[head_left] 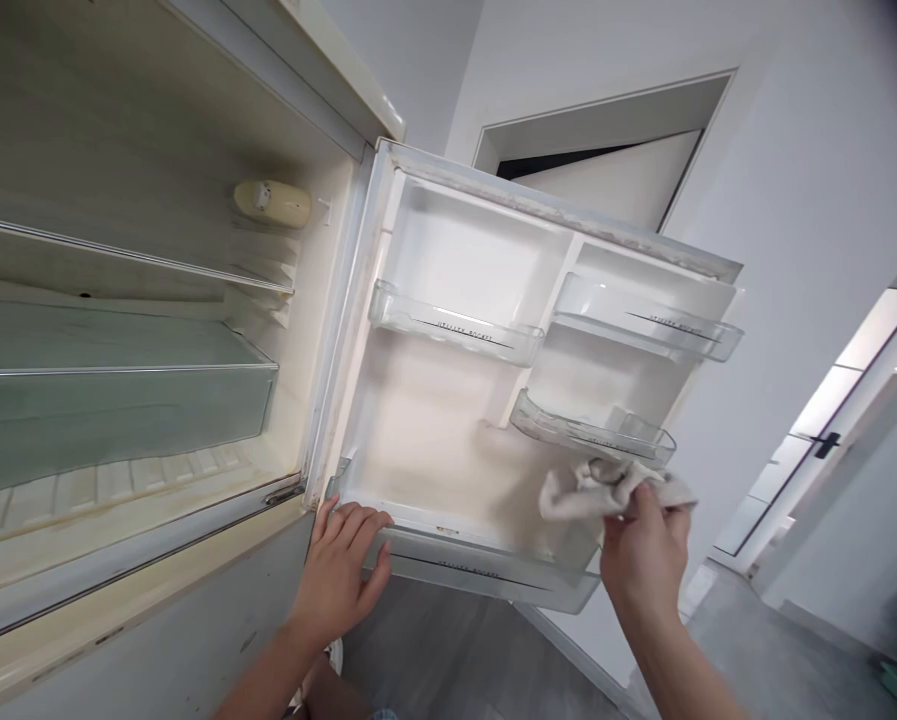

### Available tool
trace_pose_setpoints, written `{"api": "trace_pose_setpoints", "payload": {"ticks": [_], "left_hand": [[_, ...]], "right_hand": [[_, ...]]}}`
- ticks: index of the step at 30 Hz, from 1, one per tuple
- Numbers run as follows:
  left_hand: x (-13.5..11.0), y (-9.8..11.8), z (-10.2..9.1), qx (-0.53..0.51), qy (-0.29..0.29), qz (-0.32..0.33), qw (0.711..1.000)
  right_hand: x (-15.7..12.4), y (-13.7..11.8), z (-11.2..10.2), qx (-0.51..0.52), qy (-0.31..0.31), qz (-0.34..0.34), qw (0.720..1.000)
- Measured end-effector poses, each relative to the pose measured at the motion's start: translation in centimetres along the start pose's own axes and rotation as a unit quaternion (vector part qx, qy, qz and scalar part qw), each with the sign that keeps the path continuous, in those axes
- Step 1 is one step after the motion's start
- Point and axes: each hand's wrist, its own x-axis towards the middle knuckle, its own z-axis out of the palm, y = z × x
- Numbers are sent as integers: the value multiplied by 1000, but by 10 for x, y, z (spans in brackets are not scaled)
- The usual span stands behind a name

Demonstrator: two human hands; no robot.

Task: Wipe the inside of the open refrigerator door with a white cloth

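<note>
Head view showed the right hand (pixel 643 555) at five o'clock pinching a soft, light, crumpled cleaning cloth (pixel 590 488) against the fridge door's inner liner (pixel 433 440), best gripped bunched, while the left hand (pixel 339 575), fingers spread, rested on the bottom door shelf (pixel 478 575).

Left hand: your left hand (pixel 341 572) lies palm down, fingers spread and flat, forearm rising from the lower edge.
Right hand: your right hand (pixel 643 560) is raised, fingers curled in a pinching fist, forearm angled up from lower right.
</note>
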Motion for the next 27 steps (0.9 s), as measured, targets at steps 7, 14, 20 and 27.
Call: {"api": "trace_pose_setpoints", "payload": {"ticks": [7,14,20,27], "left_hand": [[-3,-2,3,-28,-26,-19,999],[-1,1,5,-19,-28,-21,999],[1,1,5,-2,-20,-10,1000],[0,-2,3,7,-6,7,1000]], "right_hand": [[-16,-49,60,337,64,214,915],[-47,-66,91,336,-30,267,903],[-44,-61,85,350,-16,298,888],[0,-22,62,343,-5,245,907]]}}
